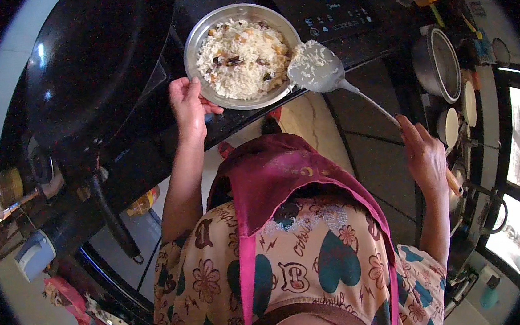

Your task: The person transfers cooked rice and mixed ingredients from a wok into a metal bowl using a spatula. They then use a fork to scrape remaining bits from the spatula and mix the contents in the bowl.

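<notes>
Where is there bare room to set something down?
The ringed cooktop looks bare where visible, bordered at left by the rice bowl. Crowded: left of the bowl, by the left hand and black pan; at its right rim, by the spatula.

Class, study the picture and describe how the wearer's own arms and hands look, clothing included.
The left hand and right hand are bare, with no gloves visible. The left forearm and right forearm are uncovered too. The left sleeve and right sleeve are short, loose and tan, printed with dark teal shapes and brown flower outlines.
</notes>
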`<control>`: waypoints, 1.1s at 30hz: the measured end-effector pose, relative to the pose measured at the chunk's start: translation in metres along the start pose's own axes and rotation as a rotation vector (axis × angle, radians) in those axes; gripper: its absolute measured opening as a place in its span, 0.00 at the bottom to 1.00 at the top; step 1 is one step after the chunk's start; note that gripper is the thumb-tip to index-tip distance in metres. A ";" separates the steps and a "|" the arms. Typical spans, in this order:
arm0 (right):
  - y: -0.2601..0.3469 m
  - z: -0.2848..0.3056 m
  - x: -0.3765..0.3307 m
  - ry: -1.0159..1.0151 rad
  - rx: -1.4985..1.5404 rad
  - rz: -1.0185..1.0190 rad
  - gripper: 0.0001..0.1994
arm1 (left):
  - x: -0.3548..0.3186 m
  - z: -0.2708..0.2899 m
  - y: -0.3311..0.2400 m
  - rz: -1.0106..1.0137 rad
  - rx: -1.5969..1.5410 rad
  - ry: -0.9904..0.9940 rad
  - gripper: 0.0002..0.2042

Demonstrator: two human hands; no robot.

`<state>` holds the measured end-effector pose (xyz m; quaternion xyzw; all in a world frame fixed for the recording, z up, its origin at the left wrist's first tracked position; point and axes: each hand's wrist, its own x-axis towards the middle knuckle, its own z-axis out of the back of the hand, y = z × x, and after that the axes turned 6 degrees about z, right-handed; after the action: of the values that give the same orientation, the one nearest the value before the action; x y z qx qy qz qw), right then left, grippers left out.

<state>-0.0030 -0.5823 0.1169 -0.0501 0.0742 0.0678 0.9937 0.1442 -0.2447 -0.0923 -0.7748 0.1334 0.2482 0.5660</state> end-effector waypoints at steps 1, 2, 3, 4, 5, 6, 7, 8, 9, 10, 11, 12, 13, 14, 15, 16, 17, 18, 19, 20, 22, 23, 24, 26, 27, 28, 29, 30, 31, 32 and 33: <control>0.000 -0.001 0.003 -0.015 -0.002 0.010 0.16 | 0.001 0.001 0.001 -0.002 -0.004 0.009 0.12; 0.000 -0.001 0.004 -0.030 -0.004 0.020 0.16 | 0.002 0.002 0.002 -0.004 -0.008 0.017 0.12; 0.000 0.001 0.005 -0.021 -0.029 0.008 0.16 | 0.003 0.002 0.002 -0.007 -0.011 0.025 0.12; 0.000 0.003 0.006 -0.012 -0.053 -0.004 0.16 | 0.003 0.001 0.000 -0.001 -0.008 0.020 0.12; 0.000 0.005 0.007 -0.003 -0.078 -0.016 0.17 | 0.001 -0.001 -0.001 0.006 -0.005 0.015 0.12; 0.000 0.008 0.008 -0.001 -0.086 -0.021 0.17 | 0.000 -0.002 -0.002 0.012 -0.003 0.008 0.12; 0.001 0.011 0.009 0.001 -0.094 -0.025 0.17 | 0.000 -0.002 -0.002 0.011 0.005 0.007 0.12; 0.002 0.013 0.010 0.003 -0.102 -0.030 0.17 | 0.001 -0.001 -0.003 0.009 0.013 0.007 0.12; 0.003 0.014 0.012 -0.016 -0.125 -0.011 0.17 | 0.001 -0.001 -0.003 0.008 0.020 0.008 0.12; 0.004 0.014 0.013 -0.035 -0.147 0.009 0.16 | 0.000 -0.001 -0.004 0.011 0.017 0.012 0.12; 0.005 0.015 0.015 -0.054 -0.169 0.030 0.16 | -0.001 -0.002 -0.005 0.013 0.015 0.016 0.12; 0.008 0.017 0.018 -0.094 -0.212 0.059 0.17 | -0.001 -0.002 -0.005 0.013 0.013 0.018 0.12; 0.012 0.020 0.022 -0.134 -0.255 0.088 0.17 | -0.001 -0.001 -0.005 0.014 0.016 0.015 0.12; 0.015 0.021 0.025 -0.175 -0.298 0.119 0.17 | -0.001 0.000 -0.005 0.014 0.018 0.012 0.12; 0.016 0.022 0.026 -0.216 -0.332 0.127 0.18 | 0.000 0.000 -0.005 0.017 0.017 0.012 0.12; 0.017 0.021 0.027 -0.258 -0.366 0.137 0.18 | -0.001 0.000 -0.005 0.017 0.008 0.012 0.13; 0.018 0.020 0.028 -0.300 -0.400 0.149 0.18 | -0.003 0.001 -0.005 0.016 -0.001 0.010 0.13; 0.018 0.018 0.028 -0.330 -0.380 0.168 0.18 | -0.004 0.001 -0.007 0.017 -0.006 0.013 0.13; 0.017 0.014 0.027 -0.359 -0.360 0.189 0.19 | -0.004 0.001 -0.007 0.027 -0.012 0.016 0.14; 0.017 0.009 0.027 -0.389 -0.340 0.210 0.19 | -0.006 0.001 -0.006 0.037 -0.018 0.018 0.14; 0.020 -0.003 0.026 -0.443 -0.306 0.195 0.18 | -0.012 -0.001 -0.010 0.052 -0.048 -0.019 0.15; 0.024 -0.008 0.025 -0.482 -0.290 0.193 0.18 | -0.017 0.001 -0.009 0.012 -0.060 -0.076 0.15; 0.027 -0.014 0.025 -0.525 -0.292 0.167 0.17 | -0.022 0.003 -0.006 -0.024 -0.070 -0.128 0.14; 0.031 -0.024 0.025 -0.571 -0.232 0.139 0.16 | -0.038 0.008 -0.003 -0.153 -0.063 -0.160 0.13; 0.035 -0.027 0.025 -0.592 -0.207 0.120 0.15 | -0.050 0.011 -0.004 -0.167 -0.015 -0.101 0.13; 0.038 -0.030 0.025 -0.614 -0.185 0.127 0.14 | -0.063 0.011 -0.005 -0.105 0.079 0.083 0.13; 0.044 -0.035 0.026 -0.627 -0.158 0.102 0.14 | -0.071 0.008 -0.008 -0.040 0.176 0.269 0.13; 0.050 -0.036 0.026 -0.635 -0.126 0.088 0.14 | -0.077 -0.004 -0.013 0.047 0.257 0.475 0.14; 0.056 -0.038 0.026 -0.646 -0.098 0.068 0.14 | -0.081 -0.020 -0.015 0.133 0.340 0.688 0.15; 0.061 -0.043 0.025 -0.667 -0.101 0.056 0.13 | -0.083 -0.032 -0.010 0.216 0.360 0.814 0.16; 0.068 -0.041 0.023 -0.658 -0.095 0.032 0.13 | -0.082 -0.049 -0.006 0.297 0.388 0.957 0.18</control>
<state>0.0045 -0.5164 0.0669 -0.0706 -0.2532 0.0993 0.9597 0.0893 -0.2952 -0.0318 -0.6552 0.5281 -0.0847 0.5335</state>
